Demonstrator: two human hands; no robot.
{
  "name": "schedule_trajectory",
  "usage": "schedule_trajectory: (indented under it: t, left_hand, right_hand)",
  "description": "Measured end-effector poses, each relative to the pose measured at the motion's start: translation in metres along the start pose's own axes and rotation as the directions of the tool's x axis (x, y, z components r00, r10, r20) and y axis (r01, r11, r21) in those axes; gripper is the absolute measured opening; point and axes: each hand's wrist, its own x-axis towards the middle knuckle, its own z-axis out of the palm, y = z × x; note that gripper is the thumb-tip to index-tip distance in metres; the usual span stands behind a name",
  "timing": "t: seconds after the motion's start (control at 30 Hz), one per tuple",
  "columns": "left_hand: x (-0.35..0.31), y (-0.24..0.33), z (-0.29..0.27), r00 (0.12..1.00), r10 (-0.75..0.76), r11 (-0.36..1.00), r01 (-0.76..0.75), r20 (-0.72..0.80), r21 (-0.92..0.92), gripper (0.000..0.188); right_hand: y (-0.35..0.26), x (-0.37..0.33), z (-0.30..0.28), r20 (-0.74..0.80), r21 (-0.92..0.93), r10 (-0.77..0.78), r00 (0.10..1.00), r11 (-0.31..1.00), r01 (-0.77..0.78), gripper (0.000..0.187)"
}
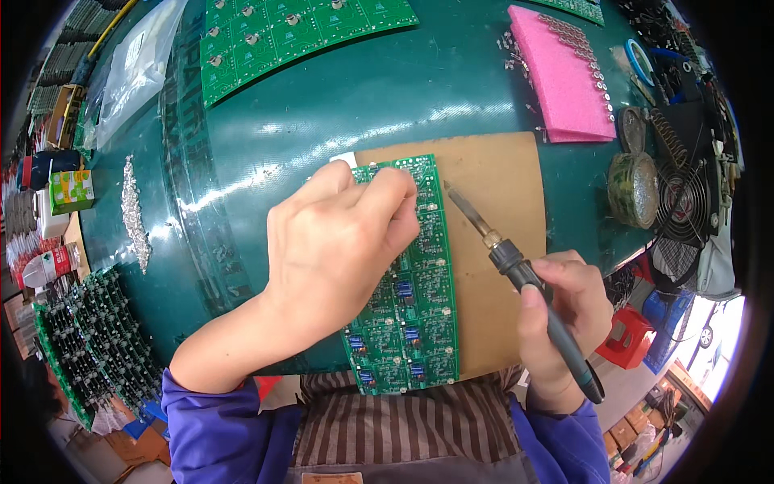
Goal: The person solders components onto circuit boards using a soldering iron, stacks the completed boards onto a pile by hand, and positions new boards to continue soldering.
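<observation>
A green circuit board panel (431,319) with blue cylindrical components lies on a brown cardboard sheet (504,185), its near end reaching toward my striped apron. Over the panel's upper part is my left hand (318,234), thumb and fingers pinched together close to the board. Whatever is in that pinch is hidden behind the fingers. My right hand (572,310) grips a dark-handled soldering iron (512,266) to the right of the panel. The iron's tip points up and left, above the cardboard and apart from the board's right edge.
Pink foam (556,89) with rows of small metal parts lies at the far right. A larger green panel (314,40) is at the back. A round tin (633,189) and a fan (684,198) stand right; stacked boards (97,347) and silvery bits (135,214) lie left.
</observation>
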Motion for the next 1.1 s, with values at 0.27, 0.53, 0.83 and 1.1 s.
schedule_trajectory:
  t: [0.27,0.53,0.83,1.1]
  left_hand:
    - [0.000,-0.001,0.010,0.998,0.028,0.997,-0.024,-0.059,0.076,0.018]
    - [0.001,-0.002,0.010,0.999,0.024,0.998,-0.022,-0.023,0.054,0.017]
    - [0.000,-0.003,0.010,1.000,0.011,1.000,-0.010,-0.029,0.011,0.016]
    - [0.001,-0.004,0.009,0.999,0.036,0.999,-0.037,-0.010,-0.028,0.019]
  right_hand:
    - [0.004,0.006,0.003,0.045,0.026,0.023,0.999,0.999,-0.024,0.025]
    - [0.005,0.010,0.005,0.058,0.022,-0.010,0.998,1.000,0.009,0.023]
    - [0.004,0.008,0.005,0.051,0.003,-0.046,0.998,0.999,0.046,0.021]
    - [0.003,0.012,0.007,0.068,0.013,-0.061,0.996,0.998,0.060,0.022]
